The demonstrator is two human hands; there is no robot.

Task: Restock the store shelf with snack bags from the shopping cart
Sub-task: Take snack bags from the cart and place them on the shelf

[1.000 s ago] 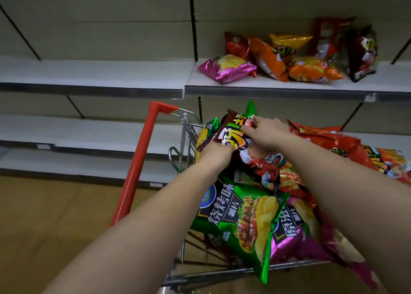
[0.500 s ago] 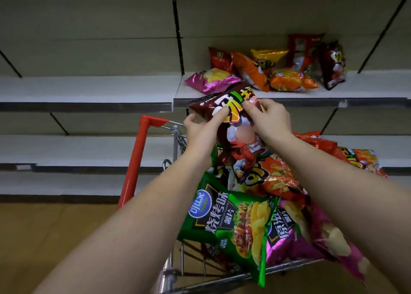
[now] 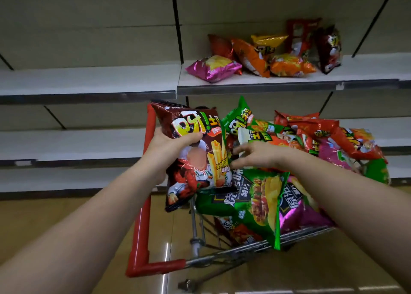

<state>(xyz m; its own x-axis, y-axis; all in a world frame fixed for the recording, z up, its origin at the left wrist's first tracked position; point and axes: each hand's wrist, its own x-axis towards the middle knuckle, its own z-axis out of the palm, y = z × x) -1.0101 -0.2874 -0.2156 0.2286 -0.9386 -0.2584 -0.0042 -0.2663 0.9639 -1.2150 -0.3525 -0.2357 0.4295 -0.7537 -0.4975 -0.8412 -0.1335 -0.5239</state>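
Left hand (image 3: 169,142) grips the upright dark-red crinkly snack bag (image 3: 195,158) above the wire shopping cart (image 3: 222,256); right hand (image 3: 255,154), fingers spread and empty, reaches over the heap. Up-right waits the white store shelf (image 3: 289,80).

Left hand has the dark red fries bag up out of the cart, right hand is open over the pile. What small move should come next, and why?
Probably lift the dark red bag up to the shelf and set it by the snack bags lying there. The left hand already grips it clear of the cart, and the shelf has bare space. The right hand holds nothing.
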